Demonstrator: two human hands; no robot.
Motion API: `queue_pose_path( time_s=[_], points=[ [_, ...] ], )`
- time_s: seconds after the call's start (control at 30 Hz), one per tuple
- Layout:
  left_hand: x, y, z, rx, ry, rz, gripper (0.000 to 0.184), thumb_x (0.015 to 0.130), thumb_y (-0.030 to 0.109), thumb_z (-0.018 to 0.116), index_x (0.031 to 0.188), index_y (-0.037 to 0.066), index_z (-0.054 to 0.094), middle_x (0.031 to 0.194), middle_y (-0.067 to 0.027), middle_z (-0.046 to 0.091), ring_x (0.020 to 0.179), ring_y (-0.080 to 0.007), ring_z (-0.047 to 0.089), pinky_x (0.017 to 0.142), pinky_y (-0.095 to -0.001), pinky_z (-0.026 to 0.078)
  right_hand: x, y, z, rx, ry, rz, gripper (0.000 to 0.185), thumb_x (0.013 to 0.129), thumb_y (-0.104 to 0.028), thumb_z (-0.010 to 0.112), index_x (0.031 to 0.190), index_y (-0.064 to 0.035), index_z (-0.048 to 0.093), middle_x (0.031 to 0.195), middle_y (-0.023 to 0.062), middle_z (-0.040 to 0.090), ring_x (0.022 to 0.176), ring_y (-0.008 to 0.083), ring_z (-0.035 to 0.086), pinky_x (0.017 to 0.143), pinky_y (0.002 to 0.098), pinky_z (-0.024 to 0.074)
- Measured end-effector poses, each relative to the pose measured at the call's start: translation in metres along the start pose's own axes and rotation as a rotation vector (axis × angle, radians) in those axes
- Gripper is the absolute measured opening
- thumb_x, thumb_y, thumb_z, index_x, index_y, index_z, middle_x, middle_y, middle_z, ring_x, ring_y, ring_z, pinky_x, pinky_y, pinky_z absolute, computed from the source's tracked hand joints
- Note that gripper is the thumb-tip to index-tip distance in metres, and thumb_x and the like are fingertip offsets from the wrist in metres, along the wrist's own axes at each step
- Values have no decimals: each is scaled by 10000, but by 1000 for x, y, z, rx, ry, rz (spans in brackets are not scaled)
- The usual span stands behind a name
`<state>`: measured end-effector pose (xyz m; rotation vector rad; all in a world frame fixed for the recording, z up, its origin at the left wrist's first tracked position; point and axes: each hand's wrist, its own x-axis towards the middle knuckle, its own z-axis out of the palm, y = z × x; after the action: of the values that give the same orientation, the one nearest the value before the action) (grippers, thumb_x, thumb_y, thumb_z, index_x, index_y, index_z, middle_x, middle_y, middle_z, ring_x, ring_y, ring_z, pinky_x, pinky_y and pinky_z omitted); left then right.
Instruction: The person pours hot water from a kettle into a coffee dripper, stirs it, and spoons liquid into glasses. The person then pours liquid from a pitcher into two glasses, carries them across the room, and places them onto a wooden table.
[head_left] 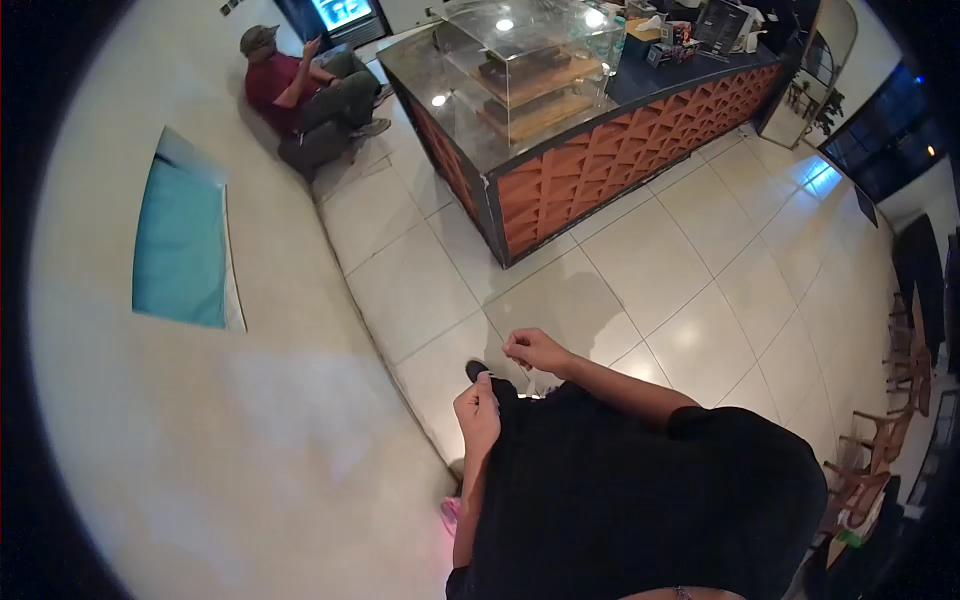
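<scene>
My left hand (478, 412) is closed in front of the black shirt (640, 490), thumb up and fingers curled together. Whatever it may pinch is too small to make out; a thin pale line shows by the thumb tip. Slightly farther forward and to the right, my right hand (538, 350) is also closed, its thumb and forefinger pressed together. Anything between those fingertips is hidden or too tiny to name. The two hands are apart. Beyond my left hand a dark shoe (477, 371) shows on the tiled floor (560, 300).
A counter (570, 190) with orange patterned panels stands ahead, bearing a clear display case (510, 85) and several boxes (672, 48). A person (300, 90) sits low by the left wall (290, 420). Wooden chairs (880, 440) line the right side. A mirror (808, 80) leans far right.
</scene>
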<state>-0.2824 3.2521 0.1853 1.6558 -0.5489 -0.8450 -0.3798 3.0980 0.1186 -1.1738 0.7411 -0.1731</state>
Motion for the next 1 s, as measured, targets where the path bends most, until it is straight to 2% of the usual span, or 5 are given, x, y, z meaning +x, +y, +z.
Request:
queue_pose_path(
  time_s=[0.13,0.23,0.47,0.9,1.0],
  points=[
    [96,-21,-19,385,-43,48,439,1004,284,575,692,-25,578,542,-62,467,534,-118,444,520,-341,380,69,-9,-12,37,125,75,378,1014,-294,566,702,-87,515,603,-25,468,517,78,413,489,255,335],
    [152,-22,-60,354,-357,115,315,965,259,626,795,-4,656,623,-80,592,585,-134,560,586,-317,450,115,-31,7,141,229,126,380,1022,-286,548,698,-95,486,602,-16,476,509,83,425,490,264,351],
    [303,43,-140,372,-350,11,199,952,183,616,924,-7,665,697,-66,654,668,-125,624,656,-285,487,223,-107,31,241,419,-59,66,969,-94,601,949,-67,545,735,16,559,626,102,528,574,263,450],
    [624,110,-117,467,-872,-22,165,954,150,564,969,3,636,852,-95,681,798,-165,644,769,-311,507,462,-228,-32,224,508,-113,93,962,-96,573,992,-21,620,781,26,612,701,114,583,657,273,492],
    [701,141,-113,490,-958,67,202,935,197,538,962,18,629,821,-145,667,758,-261,657,721,-355,503,541,-280,-53,77,540,-184,125,950,-111,583,975,1,632,776,39,622,701,114,582,668,286,489]
  ],
)
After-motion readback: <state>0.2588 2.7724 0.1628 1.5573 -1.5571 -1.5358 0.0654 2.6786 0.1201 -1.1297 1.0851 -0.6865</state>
